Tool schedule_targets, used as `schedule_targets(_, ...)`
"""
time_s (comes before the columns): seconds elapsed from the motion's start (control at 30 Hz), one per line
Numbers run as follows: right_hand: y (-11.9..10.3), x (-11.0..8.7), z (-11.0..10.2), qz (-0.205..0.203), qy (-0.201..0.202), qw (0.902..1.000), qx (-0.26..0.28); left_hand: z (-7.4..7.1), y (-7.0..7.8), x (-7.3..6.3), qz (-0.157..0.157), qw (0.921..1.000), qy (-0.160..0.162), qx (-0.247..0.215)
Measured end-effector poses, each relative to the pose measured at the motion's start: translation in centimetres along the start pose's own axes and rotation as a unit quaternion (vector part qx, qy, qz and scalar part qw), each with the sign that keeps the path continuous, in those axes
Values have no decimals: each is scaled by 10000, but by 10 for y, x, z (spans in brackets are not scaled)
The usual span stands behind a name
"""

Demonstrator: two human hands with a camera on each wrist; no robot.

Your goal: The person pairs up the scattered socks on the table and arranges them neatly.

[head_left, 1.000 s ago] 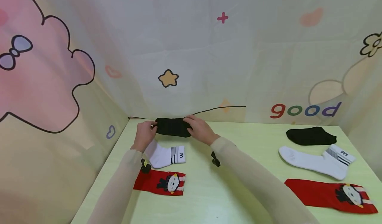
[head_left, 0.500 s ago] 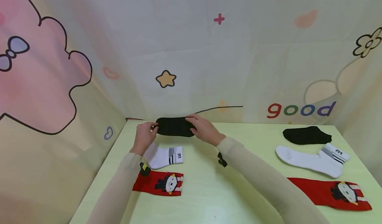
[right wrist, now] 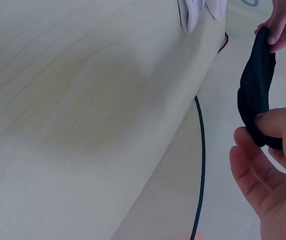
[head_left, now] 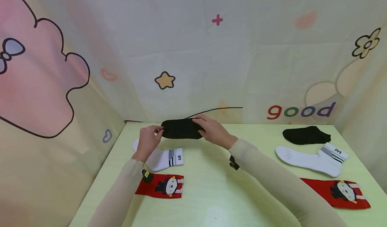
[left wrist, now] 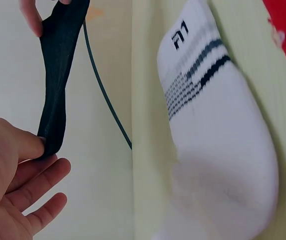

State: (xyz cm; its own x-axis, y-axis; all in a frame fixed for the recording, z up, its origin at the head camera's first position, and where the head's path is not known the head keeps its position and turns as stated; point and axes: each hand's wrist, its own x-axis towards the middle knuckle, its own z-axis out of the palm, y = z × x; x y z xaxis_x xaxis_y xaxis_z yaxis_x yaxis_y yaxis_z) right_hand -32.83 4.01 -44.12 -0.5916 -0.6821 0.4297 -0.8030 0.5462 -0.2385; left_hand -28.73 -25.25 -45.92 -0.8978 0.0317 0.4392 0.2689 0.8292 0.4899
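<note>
Greyish-white curtain (head_left: pixel 193 52) is hung along the far side, with a pale green table (head_left: pixel 208 196) set in front. The right red sock (head_left: pixel 340 194) is partly blocked by the right sleeve (head_left: pixel 272 178); the left red sock (head_left: pixel 164 188) is cut off by the left sleeve (head_left: pixel 121 190). Farther back, the right white sock (head_left: pixel 314 161) is laid flat, while the left white sock (head_left: pixel 163 159) is half hidden by the left hand (head_left: pixel 148 139). At far right, the right black sock (head_left: pixel 306 135) is laid out too, probably so the kinds can be told apart. Far left of centre, the left black sock (head_left: pixel 181 128) is pinched at both ends by the left hand and right hand (head_left: pixel 214 132), likely so it's pulled straight. Looks lifted, tbh. Whether that thin black line (right wrist: pixel 204 155) is cord or print can't be told.
</note>
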Motion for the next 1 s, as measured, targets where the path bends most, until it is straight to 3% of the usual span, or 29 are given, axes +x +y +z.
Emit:
schedule_targets(0.57,6,-42,-31,-251,264,9993,45,11,34,-14,332,9987,55,-374)
schedule_targets(1.0,10,-79,-47,-82,267,9996,-89,21,62,-28,674,9964,-99,-509)
